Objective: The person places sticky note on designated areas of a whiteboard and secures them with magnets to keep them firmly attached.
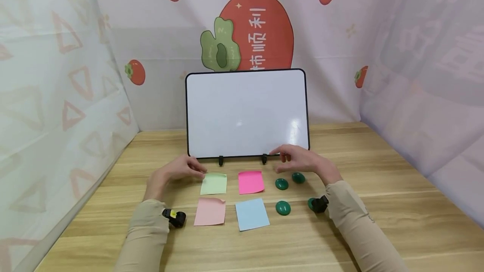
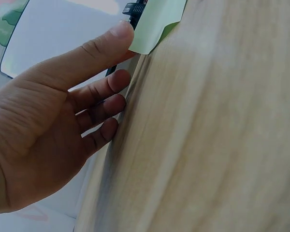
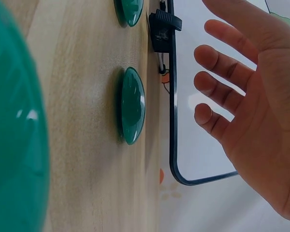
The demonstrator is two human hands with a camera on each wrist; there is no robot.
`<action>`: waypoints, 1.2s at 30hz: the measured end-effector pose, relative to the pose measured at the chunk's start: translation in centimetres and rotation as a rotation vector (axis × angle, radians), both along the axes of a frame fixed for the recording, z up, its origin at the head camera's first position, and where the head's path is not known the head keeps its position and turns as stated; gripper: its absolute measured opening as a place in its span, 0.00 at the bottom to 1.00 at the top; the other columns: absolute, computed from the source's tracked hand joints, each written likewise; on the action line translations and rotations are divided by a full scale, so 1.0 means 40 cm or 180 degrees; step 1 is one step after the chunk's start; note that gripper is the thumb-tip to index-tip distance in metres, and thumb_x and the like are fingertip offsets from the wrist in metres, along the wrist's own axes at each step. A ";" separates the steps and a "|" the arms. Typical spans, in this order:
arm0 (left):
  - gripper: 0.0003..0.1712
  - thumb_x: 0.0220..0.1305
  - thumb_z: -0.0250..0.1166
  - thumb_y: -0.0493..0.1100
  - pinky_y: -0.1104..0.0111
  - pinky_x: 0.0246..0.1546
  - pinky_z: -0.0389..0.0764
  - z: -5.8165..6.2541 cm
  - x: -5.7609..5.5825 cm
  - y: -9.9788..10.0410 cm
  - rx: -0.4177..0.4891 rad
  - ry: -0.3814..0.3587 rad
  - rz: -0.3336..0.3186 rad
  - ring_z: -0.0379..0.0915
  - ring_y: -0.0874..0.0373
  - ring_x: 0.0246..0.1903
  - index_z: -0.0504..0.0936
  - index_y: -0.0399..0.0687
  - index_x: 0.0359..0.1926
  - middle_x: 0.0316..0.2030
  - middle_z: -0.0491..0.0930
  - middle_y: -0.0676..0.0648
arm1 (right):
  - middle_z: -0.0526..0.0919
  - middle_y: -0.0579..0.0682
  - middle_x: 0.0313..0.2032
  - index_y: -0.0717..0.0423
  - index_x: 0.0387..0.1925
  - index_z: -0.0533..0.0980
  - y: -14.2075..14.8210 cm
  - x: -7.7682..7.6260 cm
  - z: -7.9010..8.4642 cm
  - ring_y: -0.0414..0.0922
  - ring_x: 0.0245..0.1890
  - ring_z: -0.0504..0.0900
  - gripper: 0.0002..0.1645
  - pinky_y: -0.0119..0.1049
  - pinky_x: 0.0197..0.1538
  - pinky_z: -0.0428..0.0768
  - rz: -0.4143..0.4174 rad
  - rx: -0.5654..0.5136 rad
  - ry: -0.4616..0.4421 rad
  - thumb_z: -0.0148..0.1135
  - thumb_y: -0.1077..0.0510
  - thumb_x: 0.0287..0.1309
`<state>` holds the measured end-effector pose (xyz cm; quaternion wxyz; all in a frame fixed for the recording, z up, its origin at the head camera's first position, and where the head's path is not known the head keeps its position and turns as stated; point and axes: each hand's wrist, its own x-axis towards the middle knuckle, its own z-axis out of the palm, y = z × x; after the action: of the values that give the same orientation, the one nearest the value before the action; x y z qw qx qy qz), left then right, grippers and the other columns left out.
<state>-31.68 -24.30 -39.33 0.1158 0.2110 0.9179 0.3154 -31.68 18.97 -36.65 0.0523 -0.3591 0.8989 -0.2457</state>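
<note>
My left hand (image 1: 177,170) is at the left edge of the pale green sticky note (image 1: 214,184), fingertips right at its upper corner. In the left wrist view, the thumb (image 2: 99,48) reaches the note's edge, hiding the index finger, while the other fingers bend loosely. My right hand (image 1: 302,159) hovers in front of the whiteboard's (image 1: 245,112) lower right part, holding nothing, fingers loosely bent and spread. Below it lie green dome-shaped pieces, one nearer the middle (image 1: 281,184) and one to its right (image 1: 298,177).
A bright pink note (image 1: 251,182), a light pink note (image 1: 210,212) and a blue note (image 1: 252,214) lie on the wooden table (image 1: 227,251). Another green dome (image 1: 282,207) sits nearer me; one more is partly behind the right wrist camera (image 1: 320,204). Black clips (image 1: 221,160) stand at the board's lower edge.
</note>
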 end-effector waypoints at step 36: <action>0.07 0.61 0.71 0.48 0.69 0.34 0.71 -0.028 -0.005 0.012 0.0142 -0.0016 0.0092 0.70 0.60 0.32 0.88 0.50 0.36 0.32 0.83 0.53 | 0.75 0.50 0.35 0.52 0.66 0.72 0.014 0.012 0.003 0.45 0.35 0.71 0.35 0.34 0.37 0.72 0.0192 0.0024 -0.0778 0.71 0.53 0.57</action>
<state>-31.89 -23.82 -40.44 0.1088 0.1995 0.9133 0.3380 -31.19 19.54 -36.52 0.1703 -0.3532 0.8754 -0.2826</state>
